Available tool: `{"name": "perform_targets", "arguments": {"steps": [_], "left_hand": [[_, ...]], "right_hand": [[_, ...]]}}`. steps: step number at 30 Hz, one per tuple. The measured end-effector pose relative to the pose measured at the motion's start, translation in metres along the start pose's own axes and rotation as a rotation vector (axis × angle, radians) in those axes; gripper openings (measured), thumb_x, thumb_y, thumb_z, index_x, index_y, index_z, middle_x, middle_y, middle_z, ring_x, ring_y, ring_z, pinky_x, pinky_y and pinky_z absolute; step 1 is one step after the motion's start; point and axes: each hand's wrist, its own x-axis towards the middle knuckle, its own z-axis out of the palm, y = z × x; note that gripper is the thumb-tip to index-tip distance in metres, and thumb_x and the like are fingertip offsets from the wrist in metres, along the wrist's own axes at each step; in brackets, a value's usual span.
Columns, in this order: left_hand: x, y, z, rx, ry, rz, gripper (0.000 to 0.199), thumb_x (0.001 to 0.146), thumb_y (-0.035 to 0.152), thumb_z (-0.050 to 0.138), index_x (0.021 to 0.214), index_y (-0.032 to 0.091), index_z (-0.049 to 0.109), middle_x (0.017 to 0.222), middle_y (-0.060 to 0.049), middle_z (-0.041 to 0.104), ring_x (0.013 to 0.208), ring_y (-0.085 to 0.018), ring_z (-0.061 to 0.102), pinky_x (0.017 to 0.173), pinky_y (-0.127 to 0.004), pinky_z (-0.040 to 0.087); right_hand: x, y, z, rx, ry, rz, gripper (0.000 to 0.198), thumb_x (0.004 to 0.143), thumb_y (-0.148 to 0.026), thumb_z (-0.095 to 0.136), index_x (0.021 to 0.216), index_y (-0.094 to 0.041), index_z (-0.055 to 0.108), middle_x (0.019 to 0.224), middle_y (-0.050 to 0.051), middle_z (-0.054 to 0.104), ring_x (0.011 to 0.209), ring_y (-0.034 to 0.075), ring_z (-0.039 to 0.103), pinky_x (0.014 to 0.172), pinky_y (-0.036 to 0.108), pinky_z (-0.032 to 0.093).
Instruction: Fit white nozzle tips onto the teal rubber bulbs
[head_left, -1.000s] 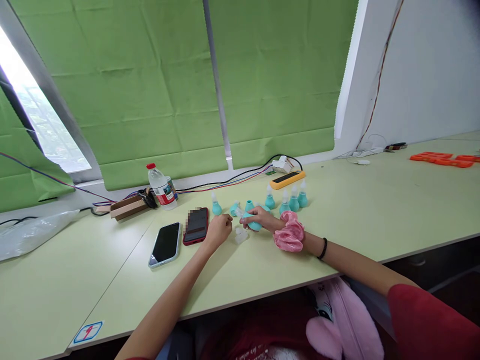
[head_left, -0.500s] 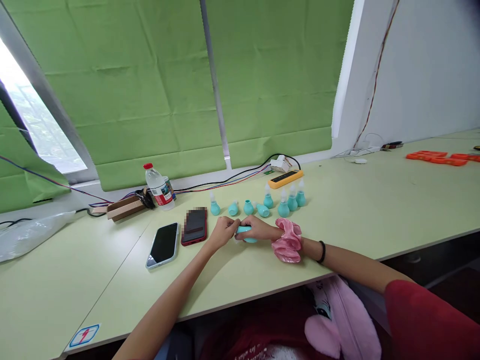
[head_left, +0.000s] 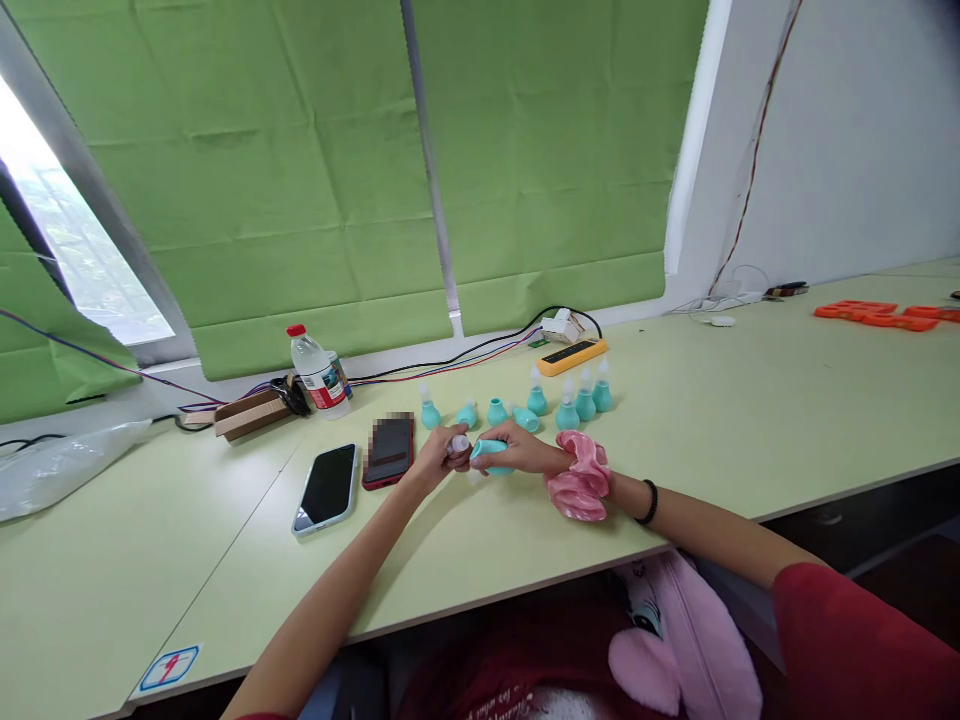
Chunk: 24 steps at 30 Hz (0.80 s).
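My right hand (head_left: 521, 446) is closed around a teal rubber bulb (head_left: 487, 449), its open neck turned to the left. Pinched in my left hand (head_left: 436, 456) is a small translucent nozzle tip (head_left: 458, 443), apart from the bulb and just left of it. Another whitish translucent piece (head_left: 474, 478) shows below the hands; its kind is unclear. Behind them stand several teal bulb aspirators with clear tips, such as one at the left (head_left: 430, 412) and one at the right (head_left: 567, 411). A tipless bulb (head_left: 496, 411) is upright, and an aspirator (head_left: 526, 418) lies on its side.
Two phones, one black-screened (head_left: 326, 490) and one in a red case (head_left: 389, 451), lie left of my hands. A water bottle (head_left: 319, 372), an open cardboard box (head_left: 253, 414) and a yellow power strip (head_left: 572, 357) sit farther back. Cables run along the wall.
My hands have drawn slightly apart. The nozzle tip now shows in my left hand, separate from the bulb, and the bulb's open neck has come into view in my right hand.
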Motion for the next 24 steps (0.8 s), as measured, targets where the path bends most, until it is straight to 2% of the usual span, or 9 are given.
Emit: {"name": "perform_targets", "arguments": {"steps": [2, 5, 8, 10, 12, 15, 18, 21, 24], "left_hand": [[0.001, -0.001, -0.002, 0.16, 0.143, 0.071, 0.046, 0.076, 0.048, 0.033, 0.042, 0.017, 0.031, 0.037, 0.004, 0.031, 0.035, -0.006, 0.029, 0.04, -0.022, 0.027], [0.001, -0.006, -0.002, 0.614, 0.346, 0.238, 0.043, 0.079, 0.046, 0.03, 0.05, 0.016, 0.042, 0.05, -0.002, 0.043, 0.052, -0.012, 0.042, 0.053, -0.025, 0.034], [-0.001, -0.013, 0.001, 1.032, 0.297, 0.37, 0.03, 0.082, 0.037, 0.032, 0.066, 0.017, 0.049, 0.069, -0.005, 0.048, 0.072, -0.018, 0.043, 0.07, -0.031, 0.034], [-0.002, -0.018, 0.004, 1.171, 0.219, 0.379, 0.026, 0.084, 0.03, 0.028, 0.078, 0.017, 0.049, 0.08, -0.007, 0.048, 0.078, -0.019, 0.042, 0.074, -0.034, 0.033], [-0.004, -0.022, 0.008, 1.22, 0.188, 0.347, 0.026, 0.084, 0.027, 0.024, 0.089, 0.016, 0.047, 0.088, -0.009, 0.046, 0.08, -0.02, 0.04, 0.074, -0.036, 0.034], [-0.005, -0.023, 0.012, 1.209, 0.213, 0.315, 0.029, 0.085, 0.028, 0.021, 0.102, 0.017, 0.042, 0.097, -0.01, 0.043, 0.084, -0.02, 0.039, 0.073, -0.037, 0.036], [-0.007, -0.02, 0.015, 1.181, 0.195, 0.355, 0.033, 0.085, 0.033, 0.022, 0.112, 0.02, 0.037, 0.108, -0.009, 0.041, 0.093, -0.021, 0.038, 0.078, -0.039, 0.035], [-0.009, -0.019, 0.018, 1.193, 0.112, 0.393, 0.037, 0.084, 0.036, 0.026, 0.119, 0.024, 0.031, 0.117, -0.008, 0.037, 0.101, -0.022, 0.034, 0.083, -0.041, 0.032], [-0.01, -0.022, 0.018, 1.232, 0.014, 0.387, 0.039, 0.083, 0.035, 0.03, 0.12, 0.024, 0.029, 0.117, -0.009, 0.039, 0.106, -0.023, 0.033, 0.086, -0.042, 0.03]], "right_hand": [[0.002, -0.002, -0.003, 0.009, 0.087, -0.035, 0.032, 0.067, -0.043, 0.054, 0.057, -0.013, 0.055, 0.055, -0.001, 0.051, 0.053, 0.009, 0.045, 0.051, 0.021, 0.036], [0.006, 0.005, -0.009, -0.014, 0.351, -0.054, 0.033, 0.069, -0.044, 0.052, 0.056, -0.014, 0.051, 0.055, -0.001, 0.048, 0.055, 0.01, 0.042, 0.054, 0.022, 0.035], [0.011, 0.019, -0.017, -0.029, 0.556, 0.019, 0.035, 0.073, -0.046, 0.045, 0.057, -0.015, 0.048, 0.056, -0.001, 0.045, 0.055, 0.01, 0.04, 0.053, 0.023, 0.034], [0.013, 0.028, -0.022, -0.066, 0.636, 0.065, 0.035, 0.074, -0.047, 0.043, 0.058, -0.015, 0.047, 0.055, -0.002, 0.043, 0.054, 0.01, 0.039, 0.052, 0.023, 0.033], [0.014, 0.034, -0.025, -0.129, 0.674, 0.071, 0.034, 0.074, -0.046, 0.043, 0.059, -0.016, 0.045, 0.055, -0.003, 0.04, 0.054, 0.01, 0.038, 0.052, 0.022, 0.032], [0.015, 0.037, -0.026, -0.254, 0.674, 0.015, 0.031, 0.076, -0.043, 0.043, 0.061, -0.016, 0.047, 0.061, -0.002, 0.042, 0.059, 0.011, 0.041, 0.057, 0.023, 0.033], [0.014, 0.037, -0.024, -0.397, 0.641, -0.004, 0.027, 0.076, -0.04, 0.046, 0.066, -0.016, 0.052, 0.07, 0.001, 0.047, 0.066, 0.012, 0.045, 0.064, 0.023, 0.035], [0.013, 0.039, -0.021, -0.554, 0.591, 0.039, 0.024, 0.075, -0.038, 0.048, 0.071, -0.016, 0.055, 0.074, 0.003, 0.05, 0.07, 0.013, 0.047, 0.066, 0.024, 0.036], [0.013, 0.043, -0.02, -0.664, 0.546, 0.086, 0.023, 0.073, -0.038, 0.051, 0.075, -0.015, 0.057, 0.079, 0.005, 0.054, 0.074, 0.015, 0.05, 0.066, 0.024, 0.036]]}}
